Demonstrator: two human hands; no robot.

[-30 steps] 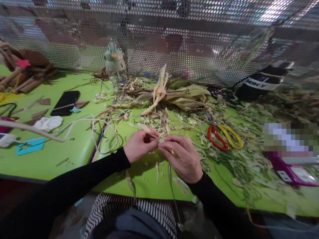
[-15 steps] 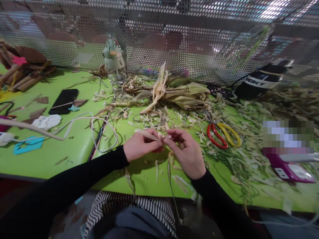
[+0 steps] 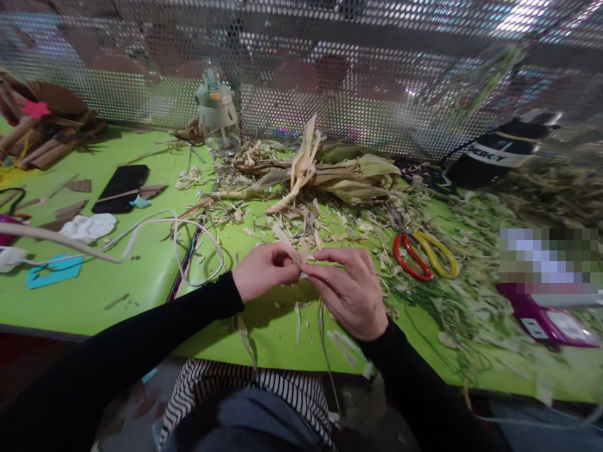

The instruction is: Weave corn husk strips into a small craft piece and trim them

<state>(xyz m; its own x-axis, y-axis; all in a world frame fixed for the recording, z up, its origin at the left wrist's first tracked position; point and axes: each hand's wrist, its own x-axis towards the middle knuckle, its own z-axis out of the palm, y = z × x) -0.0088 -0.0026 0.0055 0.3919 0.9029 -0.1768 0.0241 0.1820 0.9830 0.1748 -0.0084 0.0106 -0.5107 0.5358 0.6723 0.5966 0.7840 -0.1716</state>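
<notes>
Pale strips of dried corn husk [image 3: 288, 245] stick up between my two hands, held over the green tabletop. My left hand [image 3: 264, 271] pinches their lower end between thumb and fingers. From the other side, the fingertips of my right hand [image 3: 349, 285] close on the same spot, so the pinched part is mostly hidden. Behind my hands lies a bundle of dry corn husks [image 3: 348, 179], with a lighter husk piece [image 3: 304, 163] leaning upright on it. Scissors with one red and one yellow handle [image 3: 412, 254] rest to the right of my right hand.
Husk scraps [image 3: 452, 301] cover the table's right side. A white cable [image 3: 155, 220] loops left of my hands, near a black phone [image 3: 121, 188]. A clear bottle [image 3: 219, 119] stands by the perforated metal screen; a black bottle [image 3: 499, 150] leans at right.
The husk strips have turned from lying sideways to pointing up. My left fingers have curled in more, and my right fingers have straightened toward the pinch.
</notes>
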